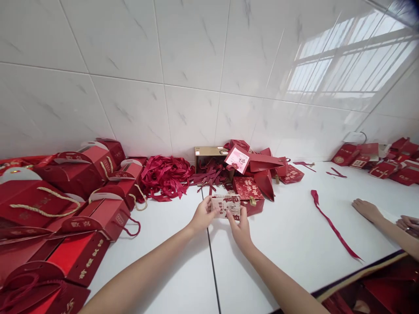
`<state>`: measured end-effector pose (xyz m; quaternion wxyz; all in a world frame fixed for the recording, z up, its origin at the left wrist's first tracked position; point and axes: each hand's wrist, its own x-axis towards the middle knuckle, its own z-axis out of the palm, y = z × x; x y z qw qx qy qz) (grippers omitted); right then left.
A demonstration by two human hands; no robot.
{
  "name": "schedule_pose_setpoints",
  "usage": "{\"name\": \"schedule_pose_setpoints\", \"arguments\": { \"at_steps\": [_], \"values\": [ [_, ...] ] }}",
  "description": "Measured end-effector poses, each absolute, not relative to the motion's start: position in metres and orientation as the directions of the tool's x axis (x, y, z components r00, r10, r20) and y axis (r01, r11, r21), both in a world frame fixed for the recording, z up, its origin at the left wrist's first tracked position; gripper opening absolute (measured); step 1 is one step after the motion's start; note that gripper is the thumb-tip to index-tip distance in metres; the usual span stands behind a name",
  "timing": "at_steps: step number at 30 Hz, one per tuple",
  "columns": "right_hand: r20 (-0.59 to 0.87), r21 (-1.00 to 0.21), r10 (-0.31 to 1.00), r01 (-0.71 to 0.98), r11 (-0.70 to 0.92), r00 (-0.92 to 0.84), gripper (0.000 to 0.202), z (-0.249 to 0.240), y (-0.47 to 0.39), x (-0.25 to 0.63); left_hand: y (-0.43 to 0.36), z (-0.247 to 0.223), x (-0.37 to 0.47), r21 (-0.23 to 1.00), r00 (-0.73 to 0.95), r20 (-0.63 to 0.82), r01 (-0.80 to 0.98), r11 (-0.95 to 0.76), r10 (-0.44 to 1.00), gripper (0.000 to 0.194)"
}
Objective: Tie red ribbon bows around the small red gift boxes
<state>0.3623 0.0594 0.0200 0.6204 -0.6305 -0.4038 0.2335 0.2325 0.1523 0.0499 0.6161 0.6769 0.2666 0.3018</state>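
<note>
"Holding something, those two hands?"

"Yes: the left hand (201, 214) and right hand (241, 227) both grip a small printed packet (225, 203), one at each end, just in front of a red floral box (248, 188) on the worktop (288, 226)."

"What could go wrong?"

"Pinching too hard could crease the packet if it's thin card; I can't tell whether it's hollow. A careless push forward might knock the floral box into the red cartons (266, 164) heaped behind it. Loose ribbon could snag, too."

"Ribbon from where?"

"A tan carton (204, 152) near the wall (131, 113). Its front looks open, with dark red ribbons (212, 172) inside and spilling out. Beside it lies a brighter ribbon pile (166, 174), in no container that I can see."

"And the handled boxes (72, 174) on the left?"

"Mostly folded closed; their contents are hidden."
</note>
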Motion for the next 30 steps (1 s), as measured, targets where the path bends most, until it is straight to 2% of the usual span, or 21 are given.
{"name": "schedule_pose_setpoints", "arguments": {
  "at_steps": [3, 6, 11, 15, 19, 24, 30],
  "values": [
    [0.251, -0.965, 0.783, 0.214, 0.153, 0.569, 0.045, 0.01, 0.071, 0.354, 0.16, 0.033, 0.231, 0.98, 0.582, 0.184, -0.048, -0.193, 0.792, 0.024],
    [0.243, -0.97, 0.778, 0.157, 0.186, 0.58, 0.055, 0.003, 0.079, 0.354, 0.164, 0.013, 0.225, 0.967, 0.555, 0.228, -0.033, -0.253, 0.8, 0.016],
    [0.154, -0.984, 0.777, 0.021, 0.179, 0.61, 0.04, 0.003, 0.098, 0.343, 0.156, -0.005, 0.224, 0.958, 0.565, 0.251, -0.026, -0.287, 0.786, 0.022],
    [0.146, -0.981, 0.727, 0.004, 0.193, 0.671, 0.035, 0.012, 0.106, 0.332, 0.149, -0.003, 0.225, 0.954, 0.56, 0.273, -0.053, -0.296, 0.782, 0.031],
    [0.164, -0.977, 0.705, 0.015, 0.212, 0.69, 0.038, 0.017, 0.106, 0.326, 0.149, 0.002, 0.223, 0.948, 0.538, 0.297, -0.065, -0.313, 0.789, 0.03],
    [0.15, -0.98, 0.72, 0.006, 0.197, 0.677, 0.042, 0.006, 0.106, 0.322, 0.155, 0.005, 0.222, 0.952, 0.535, 0.271, -0.028, -0.304, 0.8, 0.016],
    [0.149, -0.978, 0.753, -0.018, 0.209, 0.641, 0.044, -0.013, 0.108, 0.321, 0.16, 0.004, 0.22, 0.963, 0.53, 0.24, -0.026, -0.268, 0.813, 0.021]
  ]
}}
